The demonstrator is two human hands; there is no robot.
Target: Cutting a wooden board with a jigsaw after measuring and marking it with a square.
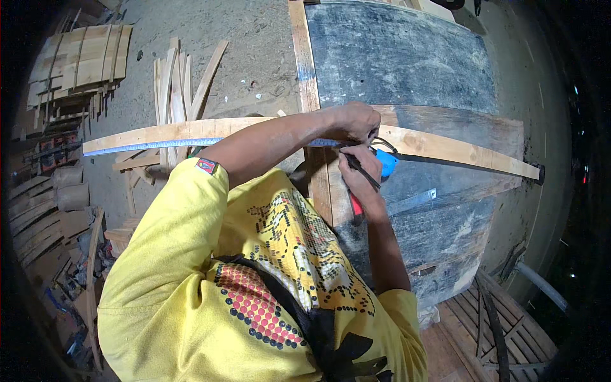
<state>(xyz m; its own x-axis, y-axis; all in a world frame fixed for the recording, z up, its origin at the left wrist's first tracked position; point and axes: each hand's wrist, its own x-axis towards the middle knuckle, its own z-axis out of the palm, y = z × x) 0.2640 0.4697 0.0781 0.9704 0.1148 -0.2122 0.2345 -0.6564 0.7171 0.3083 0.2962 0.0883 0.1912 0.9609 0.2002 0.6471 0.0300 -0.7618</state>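
A long curved wooden plank (458, 149) lies crosswise over the dark worn board, with a measuring tape (153, 144) stretched along its near edge toward the left. My left hand (359, 123) is closed at that edge near the middle; what its fingers grip is hidden. Just below it, my right hand (361, 167) grips a slim dark marking tool (370, 179). The blue tape case (387, 163), with a black strap, sits right beside both hands. A red object (356, 207) shows under my right wrist, and a flat metal strip (410, 200) lies on the board.
The weathered dark bench board (394, 51) has a wooden batten (299, 51) along its left edge. Loose strips (203, 83) lie on the concrete floor (254, 57). Stacked boards (79, 57) and piled curved pieces (28, 223) stand left. A slatted wooden piece (522, 331) lies lower right.
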